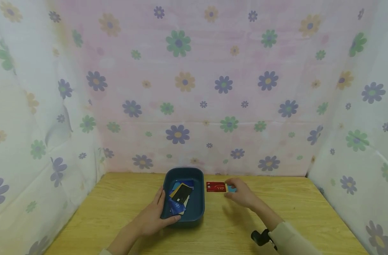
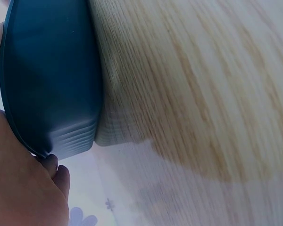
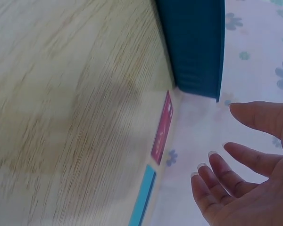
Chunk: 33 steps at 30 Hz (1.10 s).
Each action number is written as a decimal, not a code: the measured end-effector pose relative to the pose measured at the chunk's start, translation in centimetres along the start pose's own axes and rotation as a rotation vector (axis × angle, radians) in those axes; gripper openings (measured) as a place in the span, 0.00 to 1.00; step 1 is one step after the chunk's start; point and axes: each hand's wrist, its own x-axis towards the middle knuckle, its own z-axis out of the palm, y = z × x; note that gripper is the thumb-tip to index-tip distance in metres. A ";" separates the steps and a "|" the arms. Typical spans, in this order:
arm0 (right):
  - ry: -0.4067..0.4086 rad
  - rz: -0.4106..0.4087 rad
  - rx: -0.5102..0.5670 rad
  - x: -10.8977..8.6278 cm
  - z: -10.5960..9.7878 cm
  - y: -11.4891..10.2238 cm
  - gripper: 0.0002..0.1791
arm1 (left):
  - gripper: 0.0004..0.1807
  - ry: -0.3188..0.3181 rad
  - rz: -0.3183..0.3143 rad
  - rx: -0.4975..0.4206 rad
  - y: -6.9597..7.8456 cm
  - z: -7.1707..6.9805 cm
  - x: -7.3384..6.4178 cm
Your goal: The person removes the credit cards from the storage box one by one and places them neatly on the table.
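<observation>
Both hands differ: the left hand [image 1: 149, 216] is clamped on a dark blue, rounded-rectangular bin [image 1: 197, 202], while the right hand [image 1: 242, 194] has its thumb and fingers apart. Beyond them hangs a pale floral backdrop [image 1: 200, 63]; beneath them spreads a yellowish wood-grain table [image 1: 276, 212]. Just right of the left hand stands the bin, holding several overlapping cards, with a black rectangular card [image 1: 183, 193] uppermost. Just left of the right hand lies a flat red rectangular card [image 1: 215, 186] marked VIP; below that hand's fingers lies a light-blue rectangular card [image 3: 142, 194].
</observation>
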 end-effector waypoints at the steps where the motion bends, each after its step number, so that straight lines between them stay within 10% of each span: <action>1: 0.001 0.000 0.003 -0.1 0.1 -0.2 0.25 | 0.68 0.000 0.001 -0.001 0.0 0.0 0.0; 33: -0.101 -0.154 0.068 -0.1 3.4 -4.6 0.26 | 0.68 0.009 0.016 -0.011 0.5 -0.3 -0.4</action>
